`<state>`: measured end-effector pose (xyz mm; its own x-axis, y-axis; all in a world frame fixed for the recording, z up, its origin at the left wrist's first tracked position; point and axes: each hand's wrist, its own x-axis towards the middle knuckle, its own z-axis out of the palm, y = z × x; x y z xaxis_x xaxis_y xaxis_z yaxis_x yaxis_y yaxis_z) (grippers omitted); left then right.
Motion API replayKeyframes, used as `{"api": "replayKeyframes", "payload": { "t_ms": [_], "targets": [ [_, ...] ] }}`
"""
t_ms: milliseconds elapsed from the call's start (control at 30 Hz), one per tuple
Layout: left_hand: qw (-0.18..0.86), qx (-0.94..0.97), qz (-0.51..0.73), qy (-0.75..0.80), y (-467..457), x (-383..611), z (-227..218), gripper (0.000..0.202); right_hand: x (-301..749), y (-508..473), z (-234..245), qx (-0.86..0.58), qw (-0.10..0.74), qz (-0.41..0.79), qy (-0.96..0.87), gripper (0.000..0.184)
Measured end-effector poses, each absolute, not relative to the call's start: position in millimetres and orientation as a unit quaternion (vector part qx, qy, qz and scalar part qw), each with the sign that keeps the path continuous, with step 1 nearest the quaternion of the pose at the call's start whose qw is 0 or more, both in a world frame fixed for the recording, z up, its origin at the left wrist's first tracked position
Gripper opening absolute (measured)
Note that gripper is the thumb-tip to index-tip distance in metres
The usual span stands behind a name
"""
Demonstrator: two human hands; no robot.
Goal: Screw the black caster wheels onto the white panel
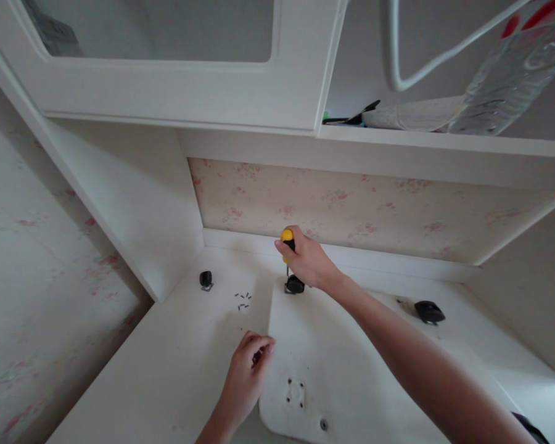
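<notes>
A right hand (pixel 305 259) grips a yellow-handled screwdriver (pixel 287 237) upright over a small black caster (pixel 295 284) at the far edge of a stiff white board (pixel 351 345), while the left hand (pixel 250 364), fingers loosely curled, steadies the board's near-left edge beside tiny loose screws (pixel 243 301), likely easy to scatter.

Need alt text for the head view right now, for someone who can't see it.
The right hand grips a yellow-handled screwdriver upright over a black caster on a white board. The left hand rests at the board's edge, near loose small screws.
</notes>
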<state>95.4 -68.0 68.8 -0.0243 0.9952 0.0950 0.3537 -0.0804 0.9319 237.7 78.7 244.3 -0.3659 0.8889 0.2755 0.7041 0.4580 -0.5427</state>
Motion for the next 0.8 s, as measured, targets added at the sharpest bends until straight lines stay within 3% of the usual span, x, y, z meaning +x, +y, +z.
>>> {"api": "replayKeyframes", "payload": {
  "t_ms": [800],
  "targets": [
    [0.408,0.563,0.44,0.568,-72,92,67,0.028,238,81,230,-0.508,0.261,0.232,-0.788,0.028]
  ]
}}
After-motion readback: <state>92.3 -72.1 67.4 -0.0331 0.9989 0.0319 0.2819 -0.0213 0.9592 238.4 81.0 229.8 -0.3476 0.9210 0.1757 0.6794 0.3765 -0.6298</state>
